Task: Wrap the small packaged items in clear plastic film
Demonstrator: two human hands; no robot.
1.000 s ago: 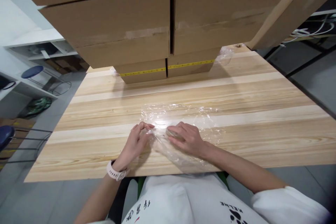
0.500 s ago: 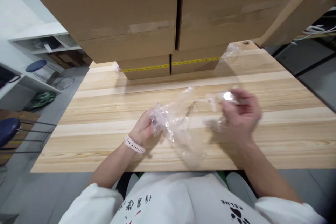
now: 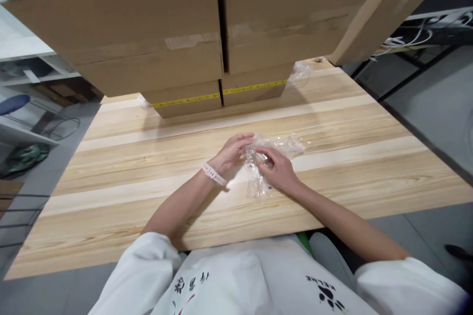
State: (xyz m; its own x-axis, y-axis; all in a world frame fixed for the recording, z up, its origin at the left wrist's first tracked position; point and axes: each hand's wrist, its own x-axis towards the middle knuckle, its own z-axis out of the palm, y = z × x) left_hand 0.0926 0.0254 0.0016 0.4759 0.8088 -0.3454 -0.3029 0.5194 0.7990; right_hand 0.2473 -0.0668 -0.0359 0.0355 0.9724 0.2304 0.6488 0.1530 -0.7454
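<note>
A crumpled clear plastic bag [image 3: 258,182] is bunched up low over the wooden tabletop in front of me. My left hand [image 3: 233,151], with a pale pink band on the wrist, holds its left side, the fingers reaching along the top edge. From the right, my right hand [image 3: 279,170] is closed on the middle of the plastic, with thumb and fingers curled in. Loose film spreads out beyond both hands to the right and toward me. Whether anything lies inside the folds, I cannot tell.
Large stacked cardboard boxes [image 3: 148,34] rise at the back of the wooden table [image 3: 121,192], some banded with yellow tape [image 3: 188,100]. More clear plastic [image 3: 300,74] lies beside them at the back right. A blue stool [image 3: 15,104] stands on the floor at left.
My right hand has come left and in toward my left hand, so the plastic stretched between them is now gathered up. The left hand has moved slightly forward. The view has shifted to the right.
</note>
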